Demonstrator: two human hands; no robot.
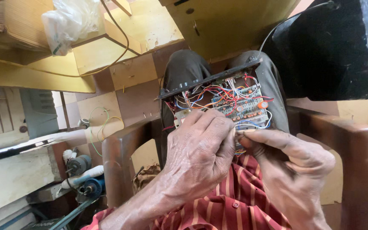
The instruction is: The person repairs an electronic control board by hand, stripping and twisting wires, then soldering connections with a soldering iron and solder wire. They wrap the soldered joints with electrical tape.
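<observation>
At centre frame, the left hand (pixel 199 155) and right hand (pixel 292 164) meet, fingertips pinched nearly closed on something too small to tell. At twelve o'clock, touching them, a circuit board (pixel 239 102) with tangled wires rests on the lap. Small, steady movements seem wise.

Pale printed circuit board (pixel 239 104): matt, strung with glossy plastic-insulated red, blue and white wires (pixel 218 91). Brown plastic chair arm (pixel 118 159): smooth, semi-gloss. Red striped shirt (pixel 235 204): woven cloth. Clear bag (pixel 69 21): crinkled glossy plastic. Yellow wooden boards (pixel 94 53): matt.
</observation>
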